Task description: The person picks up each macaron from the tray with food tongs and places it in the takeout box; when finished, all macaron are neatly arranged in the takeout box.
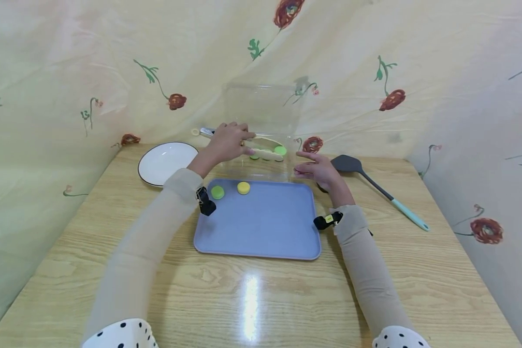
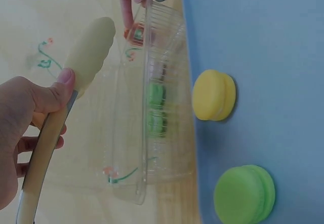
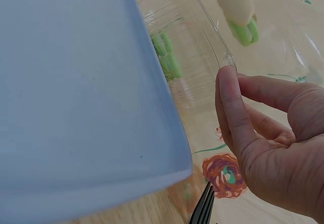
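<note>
the left hand (image 1: 230,141) has its thumb and fingers pinching the tongs (image 2: 90,51), whose cream tips hold a green macaron (image 3: 244,32) above the clear box (image 1: 257,175) on the far side of the tray (image 1: 261,220). the right hand (image 1: 317,171) pinches the box's right edge, while a yellow macaron (image 1: 243,188) sits on the tray's far left.

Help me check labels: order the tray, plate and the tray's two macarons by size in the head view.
1. Tray
2. Plate
3. Yellow macaron and green macaron: too alike to rank
</note>
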{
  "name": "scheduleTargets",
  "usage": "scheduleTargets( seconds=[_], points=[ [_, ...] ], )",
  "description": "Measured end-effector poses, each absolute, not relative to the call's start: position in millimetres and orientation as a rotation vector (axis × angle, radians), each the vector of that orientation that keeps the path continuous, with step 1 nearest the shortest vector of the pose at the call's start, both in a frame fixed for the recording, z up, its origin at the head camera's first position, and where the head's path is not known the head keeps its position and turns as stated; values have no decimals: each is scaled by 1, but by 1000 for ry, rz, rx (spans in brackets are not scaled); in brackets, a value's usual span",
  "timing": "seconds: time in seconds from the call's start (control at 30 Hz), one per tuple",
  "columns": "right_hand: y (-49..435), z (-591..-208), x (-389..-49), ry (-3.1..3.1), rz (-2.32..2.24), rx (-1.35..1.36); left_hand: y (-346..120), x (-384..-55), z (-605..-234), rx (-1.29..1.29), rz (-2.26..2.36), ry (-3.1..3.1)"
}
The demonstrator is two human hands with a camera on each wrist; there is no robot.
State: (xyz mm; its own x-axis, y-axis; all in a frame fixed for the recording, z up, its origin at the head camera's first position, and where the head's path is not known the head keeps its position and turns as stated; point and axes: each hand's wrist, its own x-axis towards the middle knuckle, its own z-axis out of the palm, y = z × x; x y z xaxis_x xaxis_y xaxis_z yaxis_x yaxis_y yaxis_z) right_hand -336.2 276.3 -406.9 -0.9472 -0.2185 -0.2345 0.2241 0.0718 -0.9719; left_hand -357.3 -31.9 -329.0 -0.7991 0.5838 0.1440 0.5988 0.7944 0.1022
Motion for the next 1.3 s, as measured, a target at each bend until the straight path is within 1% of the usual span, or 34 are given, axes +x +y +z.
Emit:
scheduleTargets(
  seconds=[0.57,1.3],
  points=[
    [279,-409,-336,2026,-1952,-28,-20,-367,-354,-925,-76,-2900],
    [278,-407,-337,2033,-1947,-10,-6,-373,-372,-877,3,-2953]
  ],
)
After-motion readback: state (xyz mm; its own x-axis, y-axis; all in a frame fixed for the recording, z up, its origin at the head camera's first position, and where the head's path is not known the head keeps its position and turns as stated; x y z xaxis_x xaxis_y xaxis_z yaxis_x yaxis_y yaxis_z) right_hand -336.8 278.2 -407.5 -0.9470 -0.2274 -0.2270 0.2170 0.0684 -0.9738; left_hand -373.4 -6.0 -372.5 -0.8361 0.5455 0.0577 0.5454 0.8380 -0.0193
